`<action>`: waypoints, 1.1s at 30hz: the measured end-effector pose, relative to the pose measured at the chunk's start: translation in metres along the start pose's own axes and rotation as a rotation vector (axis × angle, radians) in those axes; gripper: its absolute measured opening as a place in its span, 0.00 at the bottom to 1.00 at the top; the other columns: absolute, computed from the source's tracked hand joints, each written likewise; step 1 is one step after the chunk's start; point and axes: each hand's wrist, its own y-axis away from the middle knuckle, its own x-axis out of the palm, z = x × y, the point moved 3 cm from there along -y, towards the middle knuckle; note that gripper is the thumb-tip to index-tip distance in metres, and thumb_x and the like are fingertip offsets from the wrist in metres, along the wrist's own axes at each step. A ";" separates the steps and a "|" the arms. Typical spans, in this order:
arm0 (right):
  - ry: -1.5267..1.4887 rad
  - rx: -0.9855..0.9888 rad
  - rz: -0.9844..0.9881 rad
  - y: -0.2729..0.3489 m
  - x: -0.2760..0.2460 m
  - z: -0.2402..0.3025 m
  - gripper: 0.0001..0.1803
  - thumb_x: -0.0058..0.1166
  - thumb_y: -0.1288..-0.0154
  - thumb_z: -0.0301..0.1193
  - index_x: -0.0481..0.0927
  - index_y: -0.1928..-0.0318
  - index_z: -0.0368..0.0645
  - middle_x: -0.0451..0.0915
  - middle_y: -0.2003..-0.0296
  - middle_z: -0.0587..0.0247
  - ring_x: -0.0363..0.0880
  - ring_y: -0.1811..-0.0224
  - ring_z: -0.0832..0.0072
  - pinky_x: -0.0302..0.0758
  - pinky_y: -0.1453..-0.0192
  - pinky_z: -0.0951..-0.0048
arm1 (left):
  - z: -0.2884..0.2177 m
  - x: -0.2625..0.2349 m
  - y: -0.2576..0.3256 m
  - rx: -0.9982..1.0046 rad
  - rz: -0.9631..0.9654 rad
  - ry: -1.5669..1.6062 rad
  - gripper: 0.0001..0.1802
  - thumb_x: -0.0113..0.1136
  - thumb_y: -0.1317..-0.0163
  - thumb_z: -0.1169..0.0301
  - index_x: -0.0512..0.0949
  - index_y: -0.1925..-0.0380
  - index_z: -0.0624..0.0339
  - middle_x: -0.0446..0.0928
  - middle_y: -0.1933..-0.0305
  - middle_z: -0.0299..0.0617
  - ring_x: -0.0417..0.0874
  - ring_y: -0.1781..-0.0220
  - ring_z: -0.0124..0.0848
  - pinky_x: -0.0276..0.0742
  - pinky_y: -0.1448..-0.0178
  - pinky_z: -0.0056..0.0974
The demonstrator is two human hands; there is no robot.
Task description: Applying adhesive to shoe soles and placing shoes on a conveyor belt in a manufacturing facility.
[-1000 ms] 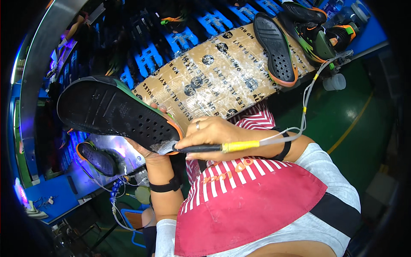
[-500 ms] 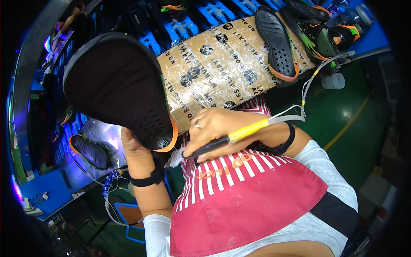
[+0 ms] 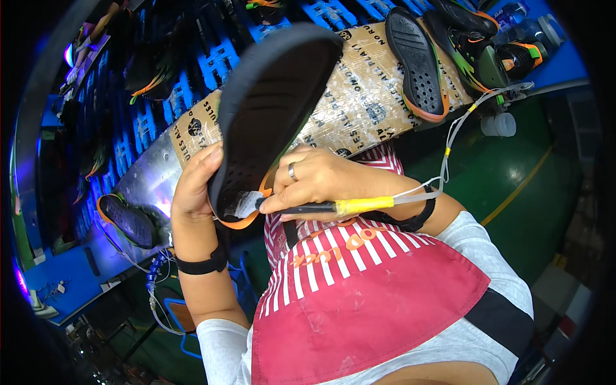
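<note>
Your left hand [image 3: 192, 192] grips the black shoe sole [image 3: 269, 115] tilted up for access; your right hand [image 3: 314, 183] pinches a pen-like tool [image 3: 321, 208], perhaps a glue applicator, against its heel.

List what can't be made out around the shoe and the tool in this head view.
- Tool tip: hidden behind the right hand's fingers and the shoe heel.
- Shoe's upper: turned away; only the sole shows.
- Left hand fingers: hidden behind the shoe.
- Where the tool's hose ends: lost among shoes at the upper right.
- Items at the left rim: dark and bent by the fisheye edge.
</note>
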 end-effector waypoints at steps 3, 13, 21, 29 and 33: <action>0.046 0.000 0.106 0.003 0.002 0.001 0.14 0.60 0.51 0.28 0.79 0.60 0.47 0.75 0.72 0.66 0.73 0.70 0.70 0.67 0.63 0.70 | -0.002 0.005 -0.001 -0.076 -0.030 -0.061 0.23 0.47 0.39 0.65 0.68 0.51 0.74 0.74 0.55 0.50 0.77 0.56 0.32 0.72 0.51 0.32; -0.080 0.048 0.069 0.001 0.005 -0.001 0.11 0.59 0.51 0.31 0.80 0.64 0.48 0.75 0.75 0.63 0.74 0.70 0.65 0.69 0.63 0.68 | -0.003 0.008 -0.006 -0.231 -0.073 -0.180 0.21 0.50 0.39 0.64 0.70 0.53 0.72 0.77 0.60 0.46 0.78 0.63 0.27 0.74 0.58 0.28; -0.146 0.046 0.071 0.000 -0.001 -0.002 0.12 0.61 0.53 0.27 0.80 0.64 0.43 0.77 0.74 0.62 0.74 0.72 0.66 0.68 0.65 0.70 | -0.007 0.017 -0.004 -0.296 -0.063 -0.224 0.20 0.50 0.39 0.64 0.73 0.54 0.70 0.78 0.63 0.43 0.78 0.66 0.24 0.74 0.61 0.27; -0.221 0.185 0.010 0.001 -0.021 0.008 0.15 0.62 0.57 0.24 0.80 0.63 0.37 0.78 0.76 0.58 0.74 0.76 0.69 0.69 0.70 0.72 | 0.033 -0.012 -0.003 -0.130 -0.152 0.303 0.21 0.45 0.37 0.58 0.72 0.55 0.64 0.78 0.62 0.45 0.80 0.63 0.33 0.77 0.57 0.35; -0.190 0.160 -0.188 0.005 -0.036 0.004 0.15 0.60 0.57 0.21 0.79 0.65 0.31 0.78 0.75 0.53 0.75 0.74 0.68 0.69 0.68 0.74 | 0.045 -0.013 -0.006 0.339 -0.266 0.637 0.24 0.37 0.34 0.55 0.66 0.48 0.61 0.73 0.50 0.46 0.75 0.51 0.38 0.70 0.44 0.44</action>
